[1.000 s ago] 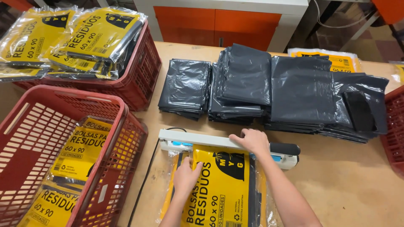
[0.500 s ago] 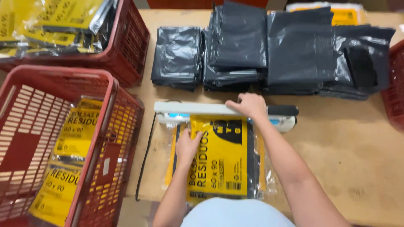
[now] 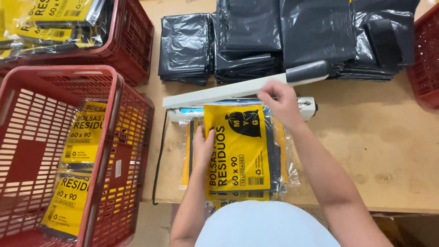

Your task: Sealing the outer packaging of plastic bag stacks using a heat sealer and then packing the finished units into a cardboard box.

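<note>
A clear-wrapped pack of black bags with a yellow label (image 3: 242, 155) lies on the wooden table (image 3: 379, 151), its top edge at the base of a white heat sealer (image 3: 310, 108). The sealer's arm (image 3: 219, 93) is raised at a slant, its black handle (image 3: 308, 71) over the bag stacks. My right hand (image 3: 280, 101) grips the arm just left of the handle. My left hand (image 3: 203, 147) holds the pack's left edge, thumb on the yellow label.
A red basket (image 3: 59, 69) at the left holds yellow-labelled packs; a second red basket (image 3: 137, 27) behind it holds more. Stacks of folded black bags (image 3: 185, 45) line the far side. Another red basket (image 3: 427, 59) sits at the right edge. A black cord (image 3: 157, 160) hangs off the table's front.
The sealer arm, pressed flat before, has swung up with my right hand on it. My left hand stays on the pack.
</note>
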